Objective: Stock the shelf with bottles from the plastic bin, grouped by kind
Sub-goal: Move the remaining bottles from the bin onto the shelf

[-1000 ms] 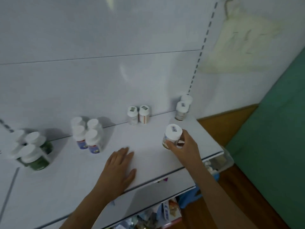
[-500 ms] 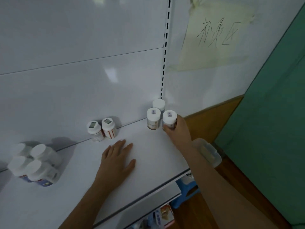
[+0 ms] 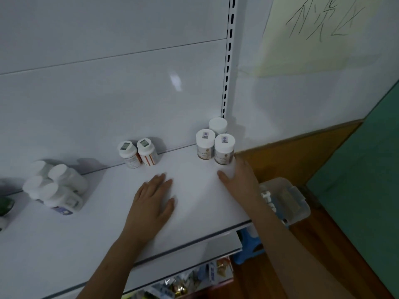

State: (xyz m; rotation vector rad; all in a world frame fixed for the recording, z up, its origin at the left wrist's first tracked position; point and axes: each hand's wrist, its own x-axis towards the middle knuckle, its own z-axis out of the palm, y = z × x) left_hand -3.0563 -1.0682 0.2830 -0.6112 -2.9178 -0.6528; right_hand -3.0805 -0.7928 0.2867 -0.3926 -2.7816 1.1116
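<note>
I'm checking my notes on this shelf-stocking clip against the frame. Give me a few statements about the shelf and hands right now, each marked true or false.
1. The left hand lies flat on the shelf, holding nothing. True.
2. The right hand is lifting a bottle high above the shelf. False: it sits low at the shelf's right end, just below the front tan-label bottle, which stands on the shelf.
3. Three white-capped bottles stand clustered in the shelf's back right corner. True.
4. The pair of red-striped bottles lies on its side. False: both stand upright by the back panel.
5. The plastic bin rests on the shelf. False: it sits lower, past the shelf's right end.
</note>
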